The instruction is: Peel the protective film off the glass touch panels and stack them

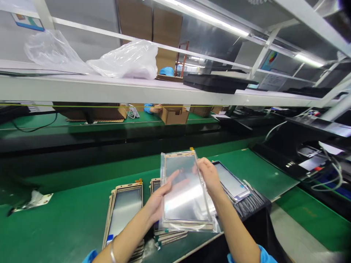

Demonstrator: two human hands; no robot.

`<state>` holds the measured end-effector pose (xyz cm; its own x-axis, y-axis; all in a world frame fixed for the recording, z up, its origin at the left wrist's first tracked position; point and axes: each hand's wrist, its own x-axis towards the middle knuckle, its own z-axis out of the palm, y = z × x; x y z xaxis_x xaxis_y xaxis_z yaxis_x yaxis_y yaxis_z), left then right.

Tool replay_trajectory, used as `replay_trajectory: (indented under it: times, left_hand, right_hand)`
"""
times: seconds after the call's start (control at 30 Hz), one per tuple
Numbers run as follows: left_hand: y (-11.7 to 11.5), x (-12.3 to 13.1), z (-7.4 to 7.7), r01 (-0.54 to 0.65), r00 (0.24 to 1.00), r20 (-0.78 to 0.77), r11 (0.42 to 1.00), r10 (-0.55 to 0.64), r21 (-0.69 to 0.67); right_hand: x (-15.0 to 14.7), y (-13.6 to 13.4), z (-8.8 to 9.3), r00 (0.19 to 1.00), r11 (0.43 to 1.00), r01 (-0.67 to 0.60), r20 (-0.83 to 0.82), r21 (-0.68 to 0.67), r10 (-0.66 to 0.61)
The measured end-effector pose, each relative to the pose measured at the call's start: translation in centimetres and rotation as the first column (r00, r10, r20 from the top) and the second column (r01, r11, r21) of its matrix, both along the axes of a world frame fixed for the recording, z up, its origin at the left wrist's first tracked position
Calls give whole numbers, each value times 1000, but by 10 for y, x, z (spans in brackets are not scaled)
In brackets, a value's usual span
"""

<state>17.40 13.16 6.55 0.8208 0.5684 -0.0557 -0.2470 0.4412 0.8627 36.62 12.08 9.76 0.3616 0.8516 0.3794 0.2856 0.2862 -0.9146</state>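
Note:
A glass touch panel (182, 182) with a gold-coloured border and a clear plastic cover is held up over the bench, slightly tilted. My left hand (159, 199) grips its left side, with fingers showing across the panel's face. At the upper right edge, my right hand (208, 173) is closed on the panel and its loose plastic; some fingertips are blurred by the reflections. Left of my left forearm lies a stack of similar panels (127, 204) with an orange tab at the top. Another stack (171, 237) sits partly hidden underneath the held panel.
To the right, dark-framed panels (230, 180) lie piled on a black-covered surface. A white shelf (109, 91) spans above the bench, carrying plastic bags (131, 60) and black trays (216, 81). Across the bench, another person's hand (156, 108) is at a cardboard box (174, 115).

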Motion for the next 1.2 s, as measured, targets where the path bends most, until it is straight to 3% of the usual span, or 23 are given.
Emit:
replay_trajectory:
  times: [0.07,0.1,0.17,0.23,0.3,0.57,0.7,0.8,0.9,0.97,1.03,1.13,1.2]
  left_hand:
    - [-13,-29,6,-31,982,172,972,73,-233]
    - [-18,-42,8,-53,972,200,943,125,-330]
    - [-25,-64,8,-140,962,149,883,228,-448]
    - [-28,-83,6,-233,940,98,827,326,-512]
    - [-31,-99,3,-266,919,104,793,380,-548]
    - [-44,-136,4,-296,863,120,684,490,-667]
    - [-46,-142,7,-331,836,103,644,539,-689]
    - [-48,-145,1,-358,820,112,657,561,-663]
    - [-55,-144,-11,-389,847,108,744,521,-543]
    - [-60,-142,-18,-364,882,124,823,455,-436]
    - [-64,-140,-21,-326,907,147,880,394,-344]
    - [-67,-142,-21,-341,927,63,902,369,-266]
    - [-70,-150,-22,-348,936,-42,902,349,-256]
  right_hand:
    - [-25,-11,-11,950,996,68,301,54,-81]
    - [-40,-20,-16,891,994,35,447,100,-76]
    - [-73,-42,-23,743,974,-195,666,114,70]
    - [-105,-65,-26,566,887,-459,782,35,262]
    - [-131,-80,-26,452,817,-577,828,-13,333]
    - [-167,-80,-20,416,760,-650,844,17,337]
    - [-177,-84,-23,384,758,-634,914,157,132]
    - [-182,-84,-30,397,763,-609,916,219,54]
    - [-185,-79,-37,577,814,-559,779,159,244]
    - [-187,-72,-38,729,849,-527,534,39,428]
    - [-187,-63,-36,839,860,-502,190,-92,510]
    - [-168,-39,-25,894,905,-403,-272,-137,357]
    - [-133,-17,-15,894,967,-233,-415,-107,169]
